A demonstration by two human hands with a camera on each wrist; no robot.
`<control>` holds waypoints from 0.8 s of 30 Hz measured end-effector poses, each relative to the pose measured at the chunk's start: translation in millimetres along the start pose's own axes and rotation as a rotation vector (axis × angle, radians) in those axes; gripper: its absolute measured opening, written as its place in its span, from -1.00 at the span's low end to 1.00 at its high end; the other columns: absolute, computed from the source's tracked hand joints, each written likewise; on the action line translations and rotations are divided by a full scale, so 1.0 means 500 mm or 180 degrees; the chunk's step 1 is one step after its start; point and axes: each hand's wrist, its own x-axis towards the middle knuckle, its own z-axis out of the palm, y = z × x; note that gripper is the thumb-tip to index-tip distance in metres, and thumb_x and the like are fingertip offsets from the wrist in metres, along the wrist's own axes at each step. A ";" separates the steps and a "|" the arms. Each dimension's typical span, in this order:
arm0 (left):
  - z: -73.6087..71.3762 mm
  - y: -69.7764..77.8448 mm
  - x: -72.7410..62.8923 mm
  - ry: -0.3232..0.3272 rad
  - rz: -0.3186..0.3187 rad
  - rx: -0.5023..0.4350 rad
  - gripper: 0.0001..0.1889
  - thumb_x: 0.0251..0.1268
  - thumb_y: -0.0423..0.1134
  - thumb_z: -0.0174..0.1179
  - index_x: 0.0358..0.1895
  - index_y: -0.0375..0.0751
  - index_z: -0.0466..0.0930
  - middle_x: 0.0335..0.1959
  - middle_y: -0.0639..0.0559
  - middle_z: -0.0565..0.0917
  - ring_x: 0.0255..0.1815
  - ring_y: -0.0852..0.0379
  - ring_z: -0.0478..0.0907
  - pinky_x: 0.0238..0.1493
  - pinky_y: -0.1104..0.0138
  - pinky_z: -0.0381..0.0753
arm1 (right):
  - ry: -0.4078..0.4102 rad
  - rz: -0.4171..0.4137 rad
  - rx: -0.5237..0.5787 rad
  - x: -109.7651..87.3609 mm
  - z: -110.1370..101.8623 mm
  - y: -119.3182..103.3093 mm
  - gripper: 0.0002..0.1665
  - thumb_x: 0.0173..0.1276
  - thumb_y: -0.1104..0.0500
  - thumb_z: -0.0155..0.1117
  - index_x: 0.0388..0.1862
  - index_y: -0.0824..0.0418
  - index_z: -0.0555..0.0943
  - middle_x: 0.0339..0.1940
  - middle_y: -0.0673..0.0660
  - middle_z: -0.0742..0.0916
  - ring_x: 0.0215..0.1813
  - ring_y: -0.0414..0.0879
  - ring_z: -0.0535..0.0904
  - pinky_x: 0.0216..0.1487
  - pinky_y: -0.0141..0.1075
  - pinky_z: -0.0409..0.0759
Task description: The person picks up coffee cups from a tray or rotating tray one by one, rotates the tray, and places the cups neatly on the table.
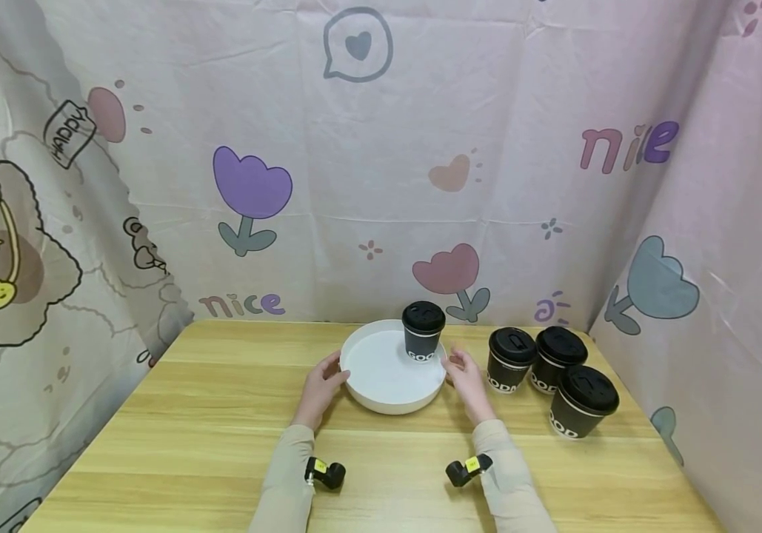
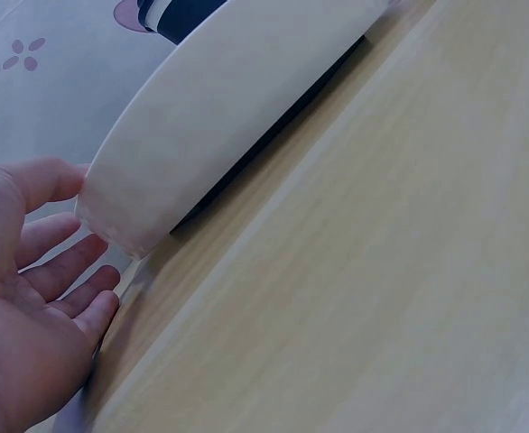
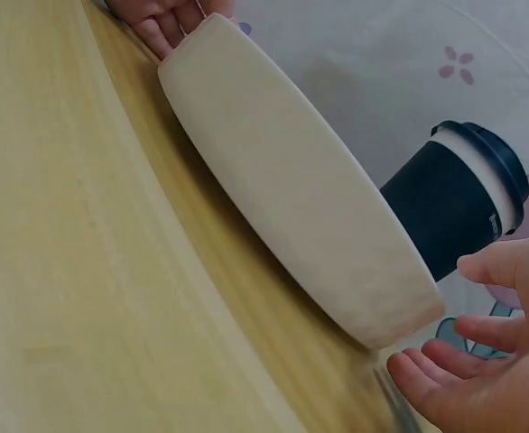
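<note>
A round white tray [image 1: 387, 374] with a raised side stands on the wooden table. Near its back right rim, a black paper coffee cup [image 1: 423, 337] with a black lid stands upright on it. At the tray's left side, my left hand [image 1: 321, 389] grips the edge, thumb against the rim and fingertips lower on the side. My right hand [image 1: 467, 381] is at the right side; in the right wrist view its thumb [image 3: 486, 268] and fingers [image 3: 427, 370] are spread around the edge with a small gap. A dark strip shows under the tray [image 2: 219, 99] in the left wrist view.
To the right stand three more lidded black cups: one nearest the tray [image 1: 510, 360], one behind [image 1: 557, 359] and one in front [image 1: 582, 403]. A patterned cloth [image 1: 354, 185] hangs behind the table [image 1: 221, 444] and at both sides.
</note>
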 end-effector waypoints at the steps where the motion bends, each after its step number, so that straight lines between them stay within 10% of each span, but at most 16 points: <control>1: 0.000 0.000 0.000 0.0002 0.0000 0.0000 -0.39 0.32 -0.32 0.20 0.42 -0.26 0.28 0.46 -0.25 0.30 0.48 -0.23 0.24 0.46 0.02 0.31 | -0.0012 0.0025 0.0051 0.001 0.001 0.003 -0.37 0.47 0.24 0.06 0.42 0.48 0.20 0.33 0.52 0.41 0.33 0.31 0.39 0.35 0.07 0.48; 12: 0.000 0.009 0.001 0.0063 0.0049 0.0041 -0.40 0.32 -0.33 0.19 0.42 -0.27 0.28 0.44 -0.26 0.33 0.46 -0.24 0.26 0.47 0.00 0.30 | -0.0116 0.0030 0.0110 -0.005 0.000 0.007 -0.44 0.49 0.29 0.00 0.37 0.54 0.25 0.25 0.55 0.46 0.22 0.23 0.49 0.31 0.03 0.53; 24: 0.004 0.099 -0.017 0.0136 0.0620 0.0193 -0.46 0.30 -0.33 0.21 0.36 -0.28 0.37 0.39 -0.23 0.42 0.44 -0.21 0.31 0.50 -0.08 0.21 | -0.0089 0.0023 0.0046 0.003 -0.001 0.017 -0.46 0.46 0.30 0.01 0.36 0.50 0.29 0.25 0.52 0.49 0.23 0.23 0.49 0.29 0.00 0.55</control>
